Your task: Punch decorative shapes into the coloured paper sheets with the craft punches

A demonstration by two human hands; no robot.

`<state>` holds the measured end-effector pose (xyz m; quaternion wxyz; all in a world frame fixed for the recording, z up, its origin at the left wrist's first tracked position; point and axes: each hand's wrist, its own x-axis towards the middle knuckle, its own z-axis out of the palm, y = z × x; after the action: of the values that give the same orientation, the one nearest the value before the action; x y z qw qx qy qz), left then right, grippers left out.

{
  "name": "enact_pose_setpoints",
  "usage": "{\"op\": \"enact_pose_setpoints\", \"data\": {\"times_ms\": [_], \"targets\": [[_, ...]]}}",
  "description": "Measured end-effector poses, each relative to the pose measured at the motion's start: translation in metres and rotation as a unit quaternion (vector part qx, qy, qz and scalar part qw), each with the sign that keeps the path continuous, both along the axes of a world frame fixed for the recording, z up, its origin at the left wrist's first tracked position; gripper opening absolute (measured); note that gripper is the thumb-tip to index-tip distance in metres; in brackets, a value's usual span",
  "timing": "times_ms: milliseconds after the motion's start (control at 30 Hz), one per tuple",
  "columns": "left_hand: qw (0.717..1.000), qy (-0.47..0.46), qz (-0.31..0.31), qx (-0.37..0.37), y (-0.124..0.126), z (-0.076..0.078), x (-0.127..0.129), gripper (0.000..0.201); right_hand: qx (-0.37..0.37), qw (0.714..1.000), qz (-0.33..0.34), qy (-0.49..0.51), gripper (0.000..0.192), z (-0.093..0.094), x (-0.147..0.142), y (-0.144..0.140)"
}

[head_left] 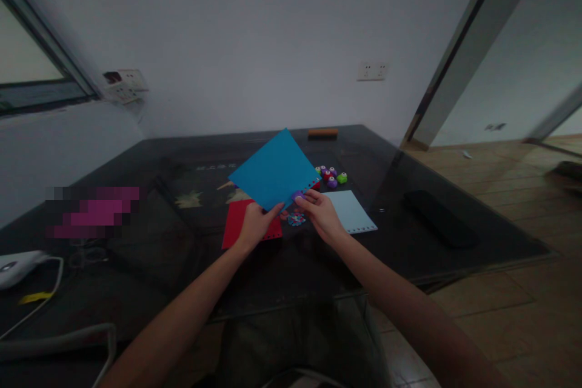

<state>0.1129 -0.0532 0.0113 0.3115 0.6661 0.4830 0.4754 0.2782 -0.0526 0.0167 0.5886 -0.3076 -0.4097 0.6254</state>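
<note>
My left hand [255,223] pinches the lower corner of a blue paper sheet [277,170], which is raised and tilted above the table. Against the sheet's lower right edge, my right hand [324,213] grips a small purple craft punch [297,195]. A row of small holes runs along that edge. Under my left hand lies a red sheet [234,221] with holes on its near edge. A pale blue sheet [352,212], also holed, lies beside my right hand. Between the hands are small coloured paper pieces [296,218]. Several punches [331,182] in purple, green and red sit behind.
The dark glossy table [291,279] meets a pale wall. A black flat case [439,218] lies on the right, a brown cylinder [322,133] at the back. On the left are a blurred-out magenta item [100,212] and a white device [20,267] with a cable.
</note>
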Motion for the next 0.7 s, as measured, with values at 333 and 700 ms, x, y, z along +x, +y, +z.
{"op": "enact_pose_setpoints", "data": {"times_ms": [333, 700], "targets": [[1.0, -0.013, 0.002, -0.008, -0.0027, 0.0038, 0.002, 0.025, 0.004, 1.0, -0.002, -0.002, 0.029, 0.0003, 0.0002, -0.0004], [1.0, -0.009, 0.004, -0.007, -0.0008, 0.0013, 0.0013, 0.024, 0.001, 1.0, -0.001, 0.0, 0.029, 0.0033, -0.0004, -0.0017]]}}
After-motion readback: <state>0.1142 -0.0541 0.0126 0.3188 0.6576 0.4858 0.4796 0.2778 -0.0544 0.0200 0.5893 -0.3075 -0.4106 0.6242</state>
